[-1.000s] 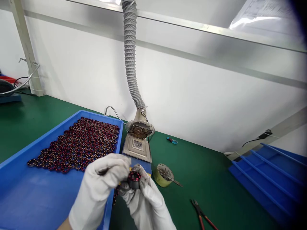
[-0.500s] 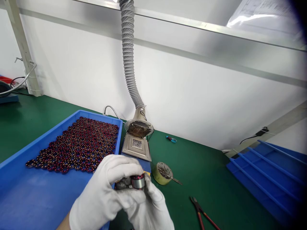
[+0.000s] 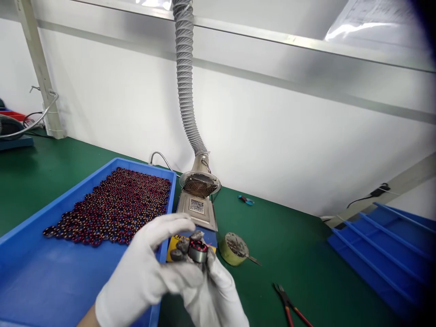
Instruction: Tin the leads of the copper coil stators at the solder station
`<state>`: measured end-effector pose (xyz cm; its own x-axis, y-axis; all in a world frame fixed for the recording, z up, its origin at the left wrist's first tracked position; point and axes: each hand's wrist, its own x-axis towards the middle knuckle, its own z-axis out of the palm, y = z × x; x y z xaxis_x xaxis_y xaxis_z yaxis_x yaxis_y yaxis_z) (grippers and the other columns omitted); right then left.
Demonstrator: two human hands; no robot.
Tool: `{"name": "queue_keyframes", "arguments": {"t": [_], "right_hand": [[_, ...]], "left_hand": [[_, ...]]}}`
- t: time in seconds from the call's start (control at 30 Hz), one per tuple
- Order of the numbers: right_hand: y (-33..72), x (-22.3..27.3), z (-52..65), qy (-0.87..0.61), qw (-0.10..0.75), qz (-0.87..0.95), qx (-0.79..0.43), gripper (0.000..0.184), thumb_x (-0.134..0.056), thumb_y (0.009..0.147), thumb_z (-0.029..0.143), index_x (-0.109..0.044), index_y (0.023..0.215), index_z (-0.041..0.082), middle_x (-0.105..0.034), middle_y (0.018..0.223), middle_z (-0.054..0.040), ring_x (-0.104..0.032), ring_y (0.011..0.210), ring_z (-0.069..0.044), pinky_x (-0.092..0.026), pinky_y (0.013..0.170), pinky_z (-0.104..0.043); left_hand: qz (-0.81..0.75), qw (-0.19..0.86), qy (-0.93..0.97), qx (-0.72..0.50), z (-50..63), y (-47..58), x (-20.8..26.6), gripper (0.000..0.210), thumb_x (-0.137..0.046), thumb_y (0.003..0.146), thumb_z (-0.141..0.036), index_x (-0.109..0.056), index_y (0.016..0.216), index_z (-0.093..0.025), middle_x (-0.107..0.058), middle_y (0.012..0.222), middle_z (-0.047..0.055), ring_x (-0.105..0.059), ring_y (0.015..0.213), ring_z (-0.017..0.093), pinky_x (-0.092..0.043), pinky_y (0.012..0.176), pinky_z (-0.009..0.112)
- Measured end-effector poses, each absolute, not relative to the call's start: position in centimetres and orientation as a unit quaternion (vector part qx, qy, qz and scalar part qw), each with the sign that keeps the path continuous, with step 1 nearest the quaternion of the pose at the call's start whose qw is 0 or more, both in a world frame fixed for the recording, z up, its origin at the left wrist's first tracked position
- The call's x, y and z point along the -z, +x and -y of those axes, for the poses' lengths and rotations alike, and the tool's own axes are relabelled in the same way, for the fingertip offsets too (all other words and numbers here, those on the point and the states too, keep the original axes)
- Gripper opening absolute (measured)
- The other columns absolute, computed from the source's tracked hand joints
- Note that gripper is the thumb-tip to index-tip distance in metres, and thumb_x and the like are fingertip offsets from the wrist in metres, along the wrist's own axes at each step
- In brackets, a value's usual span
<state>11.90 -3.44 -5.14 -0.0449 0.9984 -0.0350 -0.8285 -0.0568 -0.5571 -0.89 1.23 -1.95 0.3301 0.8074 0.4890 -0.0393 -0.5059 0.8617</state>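
Observation:
In white gloves with blackened fingertips, both hands are together low in the middle of the view. My right hand grips a small motor stator, a steel ring with dark red copper windings showing on its upper face. Around its left side, my left hand is open, thumb and forefinger spread apart and slightly blurred. Whether the left thumb touches the stator I cannot tell. On the left lies a blue tray holding a dense field of similar wound stators.
Behind my hands stands a heated metal solder pot unit beneath a fume extraction hose. Right of it are a round tin with a flat tool across it, red-handled cutters, a small blue tool and a blue ribbed panel.
My left fingers have come off the stator and spread upward. The stator has tilted, so its wound face shows more. The whole view has shifted slightly.

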Motion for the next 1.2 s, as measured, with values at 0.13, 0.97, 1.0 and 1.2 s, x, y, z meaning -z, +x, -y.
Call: {"name": "queue_keyframes", "arguments": {"t": [0.13, 0.97, 1.0, 1.2], "right_hand": [[11.3, 4.8, 3.9, -0.192, 0.661, 0.172, -0.705, 0.030, -0.076, 0.063, 0.033, -0.068, 0.091, 0.025, -0.069, 0.101, 0.0008, -0.062, 0.092, -0.011, -0.047, 0.082, -0.020], [12.5, 6.1, 3.0, -0.305, 0.659, 0.265, -0.635, 0.032, -0.072, 0.064, 0.033, -0.066, 0.093, 0.022, -0.071, 0.092, -0.0042, -0.066, 0.078, -0.018, -0.051, 0.077, -0.034], [12.7, 6.1, 2.7, -0.313, 0.653, 0.267, -0.636, 0.028, -0.070, 0.067, 0.034, -0.066, 0.091, 0.021, -0.071, 0.088, -0.0036, -0.067, 0.076, -0.018, -0.051, 0.076, -0.033], [13.6, 6.4, 2.4, -0.315, 0.639, 0.275, -0.646, 0.009, -0.063, 0.075, 0.030, -0.066, 0.079, 0.023, -0.071, 0.070, 0.0014, -0.067, 0.067, -0.015, -0.052, 0.070, -0.031]], "left_hand": [[-0.250, 0.324, 0.757, -0.509, -0.9, -0.4, 1.8, 0.035, -0.067, 0.062, -0.007, -0.062, 0.090, -0.026, -0.065, 0.100, 0.001, -0.058, 0.093, 0.019, -0.046, 0.084, 0.031], [-0.219, 0.651, 0.575, -0.445, -0.8, -0.9, 0.5, 0.018, -0.055, 0.061, -0.006, -0.068, 0.063, -0.018, -0.063, 0.074, 0.000, -0.056, 0.062, 0.011, -0.044, 0.053, 0.019], [-0.212, 0.660, 0.557, -0.457, -0.7, -0.9, 0.6, 0.016, -0.056, 0.062, -0.007, -0.067, 0.063, -0.019, -0.064, 0.073, 0.000, -0.056, 0.063, 0.012, -0.044, 0.054, 0.019], [-0.253, 0.655, 0.454, -0.548, -1.0, -1.6, 0.9, 0.008, -0.063, 0.069, -0.016, -0.067, 0.071, -0.023, -0.067, 0.081, -0.001, -0.060, 0.076, 0.014, -0.048, 0.065, 0.021]]}}
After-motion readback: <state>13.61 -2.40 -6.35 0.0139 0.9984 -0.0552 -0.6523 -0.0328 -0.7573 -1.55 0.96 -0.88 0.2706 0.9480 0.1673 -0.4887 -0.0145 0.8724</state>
